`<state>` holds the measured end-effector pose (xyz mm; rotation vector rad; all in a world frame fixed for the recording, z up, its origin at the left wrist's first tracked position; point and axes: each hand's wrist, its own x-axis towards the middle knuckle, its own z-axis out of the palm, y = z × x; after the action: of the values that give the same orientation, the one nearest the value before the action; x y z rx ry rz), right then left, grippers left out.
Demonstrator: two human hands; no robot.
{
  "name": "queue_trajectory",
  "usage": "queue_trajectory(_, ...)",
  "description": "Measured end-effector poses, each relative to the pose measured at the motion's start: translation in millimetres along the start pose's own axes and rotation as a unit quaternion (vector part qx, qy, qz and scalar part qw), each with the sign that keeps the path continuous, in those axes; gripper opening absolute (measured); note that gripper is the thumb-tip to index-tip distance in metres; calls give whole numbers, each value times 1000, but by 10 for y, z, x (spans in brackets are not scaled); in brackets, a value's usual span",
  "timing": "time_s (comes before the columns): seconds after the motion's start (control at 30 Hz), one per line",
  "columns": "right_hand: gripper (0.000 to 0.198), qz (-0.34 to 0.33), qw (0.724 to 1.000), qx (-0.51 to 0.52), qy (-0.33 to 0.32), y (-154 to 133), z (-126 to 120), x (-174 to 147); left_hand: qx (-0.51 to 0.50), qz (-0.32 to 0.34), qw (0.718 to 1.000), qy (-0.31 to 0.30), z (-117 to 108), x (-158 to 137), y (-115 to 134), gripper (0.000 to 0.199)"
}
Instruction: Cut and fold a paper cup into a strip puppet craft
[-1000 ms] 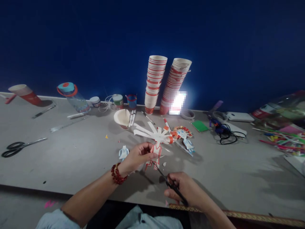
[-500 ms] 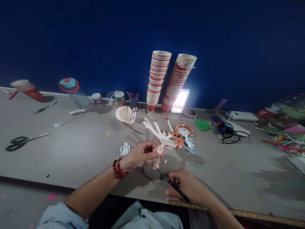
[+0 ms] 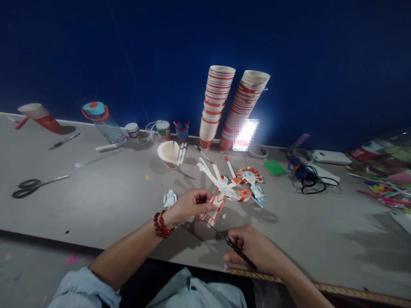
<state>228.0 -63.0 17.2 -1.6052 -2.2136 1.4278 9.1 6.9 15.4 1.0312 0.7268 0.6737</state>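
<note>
Partly in left hand (image 3: 189,208), cutout (image 3: 220,200).

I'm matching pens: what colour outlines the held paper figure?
Red, on the paper figure; see head view.

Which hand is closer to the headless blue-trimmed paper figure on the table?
Left. The left hand is just right of the paper figure; the right hand, holding scissors, is farther right and nearer the person.

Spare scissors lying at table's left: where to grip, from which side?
Probably by the black handle loops, from above and the left: the scissors lie flat, loops at the left end, blades pointing right, so this side avoids the blades. The left hand holds the paper figure.
</note>
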Motion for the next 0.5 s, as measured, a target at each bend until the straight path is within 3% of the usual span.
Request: queue_trajectory(0.5,50,-7,1000,-1,2,14,-47,-15,-14,5,1000,1,17,-22,17,38)
